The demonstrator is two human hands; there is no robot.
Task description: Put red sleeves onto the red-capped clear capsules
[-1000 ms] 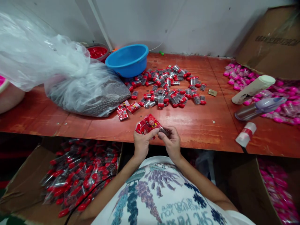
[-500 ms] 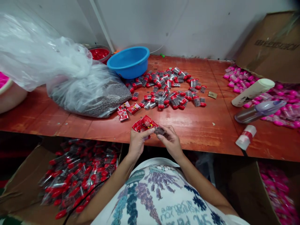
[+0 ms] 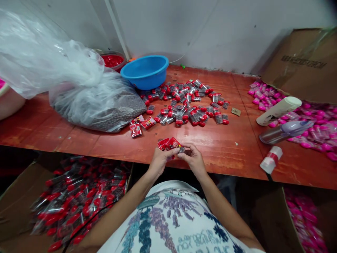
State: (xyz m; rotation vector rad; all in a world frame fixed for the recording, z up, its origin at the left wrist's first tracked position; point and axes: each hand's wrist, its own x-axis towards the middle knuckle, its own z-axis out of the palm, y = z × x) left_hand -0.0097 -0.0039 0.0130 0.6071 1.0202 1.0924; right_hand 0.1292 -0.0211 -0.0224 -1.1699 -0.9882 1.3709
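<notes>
Red printed packet [image 3: 172,143] held up over the near edge of the desk [image 3: 216,147], its lower left side pinched by the left hand [image 3: 158,162], the grip closed with the thumb laid across the front. A small dark-filled piece [image 3: 181,150] is gripped in the fingertips of the right hand [image 3: 195,160], right beside the packet; whether it touches the packet cannot be told, and its shape is partly hidden by the fingers.

Against half a second ago, the packet has been shifted rightward, away from the loose red packets [image 3: 135,130], and is now seen narrower and more creased. Less of the dark-filled piece is exposed than before — the hands have been brought closer together. The view has been tilted slightly; the scattered red-capped containers [image 3: 195,117] appear undisturbed.

Left of them, a clear bag [image 3: 97,105] of dark beads is slumped on the desk, with a blue basin [image 3: 144,75] set just behind. To the right, a white cylinder [image 3: 279,110] and a purple-topped bottle [image 3: 284,132] are laid tilted by pink containers [image 3: 318,130]. Below the desk at left, more red-capped containers are held in an open carton [image 3: 15,200].
</notes>
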